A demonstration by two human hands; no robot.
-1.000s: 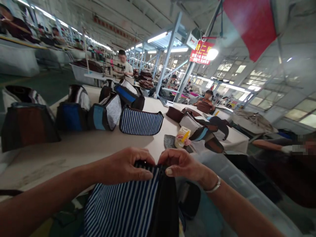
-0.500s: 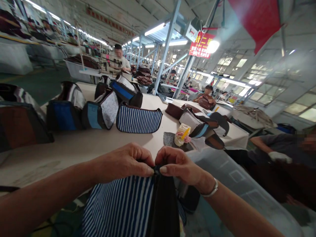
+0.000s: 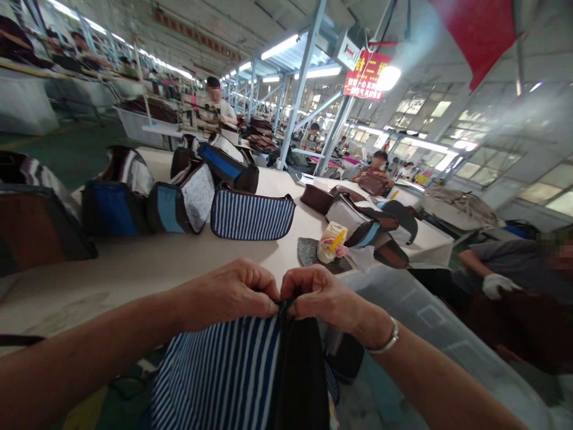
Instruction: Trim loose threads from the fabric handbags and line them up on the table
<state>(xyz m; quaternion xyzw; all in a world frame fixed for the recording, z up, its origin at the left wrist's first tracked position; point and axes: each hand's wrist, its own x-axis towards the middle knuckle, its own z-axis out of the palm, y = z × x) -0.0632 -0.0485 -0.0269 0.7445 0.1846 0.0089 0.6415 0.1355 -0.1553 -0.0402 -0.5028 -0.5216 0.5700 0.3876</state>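
Note:
Low in front of me is a bag (image 3: 219,370) with a blue-and-white striped panel and a dark side strip. My left hand (image 3: 244,292) pinches its upper edge, at the corner where stripes meet dark strip. My right hand (image 3: 316,298), a silvery bangle at its wrist, grips the same edge just to the right. The thumbs and fingertips almost touch, and they hide the detail of the edge between them. The lower part of the bag runs out of the picture. On the table just beyond stands another striped bag (image 3: 253,216).
Several dark bags with blue or brown panels stand on the pale table (image 3: 147,272) at left. A glue-smeared container (image 3: 331,242) with a yellow stick lies ahead, near more bag pieces (image 3: 358,218). A translucent bin (image 3: 430,322) is at right, beside a person wearing a white glove (image 3: 499,285).
Both hands keep their pinch on the bag's edge, with thumbs shifted slightly. The gloved hand of the person at right has moved a little.

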